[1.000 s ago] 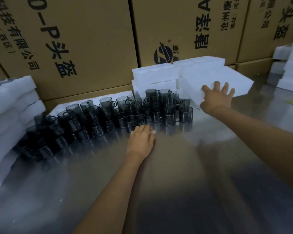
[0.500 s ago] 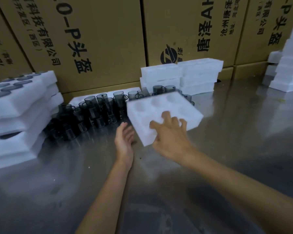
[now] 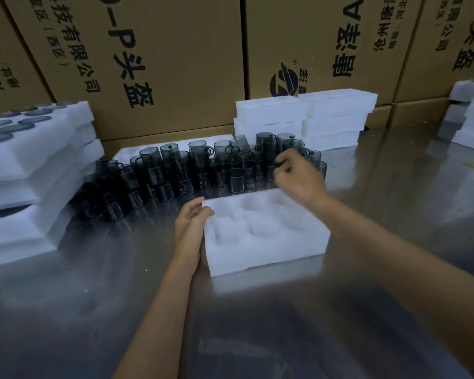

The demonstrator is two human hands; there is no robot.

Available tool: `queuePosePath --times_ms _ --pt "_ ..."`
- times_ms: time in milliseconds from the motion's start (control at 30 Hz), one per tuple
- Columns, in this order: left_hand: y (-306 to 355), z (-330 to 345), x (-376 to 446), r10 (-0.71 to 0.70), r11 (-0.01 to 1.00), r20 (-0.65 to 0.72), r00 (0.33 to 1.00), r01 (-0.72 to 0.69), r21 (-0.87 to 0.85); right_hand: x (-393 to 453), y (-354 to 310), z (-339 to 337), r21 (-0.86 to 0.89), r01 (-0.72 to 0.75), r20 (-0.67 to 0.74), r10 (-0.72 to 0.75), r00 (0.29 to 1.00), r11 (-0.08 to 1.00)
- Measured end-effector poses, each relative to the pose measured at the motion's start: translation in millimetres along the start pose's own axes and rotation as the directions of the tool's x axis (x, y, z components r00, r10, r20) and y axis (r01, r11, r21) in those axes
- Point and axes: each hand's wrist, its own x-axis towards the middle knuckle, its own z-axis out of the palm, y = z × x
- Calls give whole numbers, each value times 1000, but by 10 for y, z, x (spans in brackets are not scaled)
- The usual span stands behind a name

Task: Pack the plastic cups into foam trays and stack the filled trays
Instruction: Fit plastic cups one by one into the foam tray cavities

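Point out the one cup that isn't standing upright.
The tilted cup in the back row, just left of the right hand, leans over on its neighbours; the other cups stand upright.

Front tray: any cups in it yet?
No. The tray by the left hand shows only bare white pockets; the cups stand on the table behind it.
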Motion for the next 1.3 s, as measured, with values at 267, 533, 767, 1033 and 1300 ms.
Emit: queuePosePath --times_ms 267,533,767,1033,1300 --pt "-67 72 323 56 996 -21 998 -54 69 1293 739 8 -38 -272 -106 266 958 962" --pt "-55 92 460 4 997 59 998 -8 80 1600 932 163 108 -252 -123 264 957 962" --pt "22 71 325 -50 997 109 993 43 67 1171 605 21 374 -145 -55 179 982 916" --pt "58 -41 -92 -28 997 166 986 15 81 -67 -40 -63 653 -141 287 -71 955 744" --pt "143 -322 -503 -30 999 143 989 25 35 -796 -151 239 649 -281 436 -43 899 707"
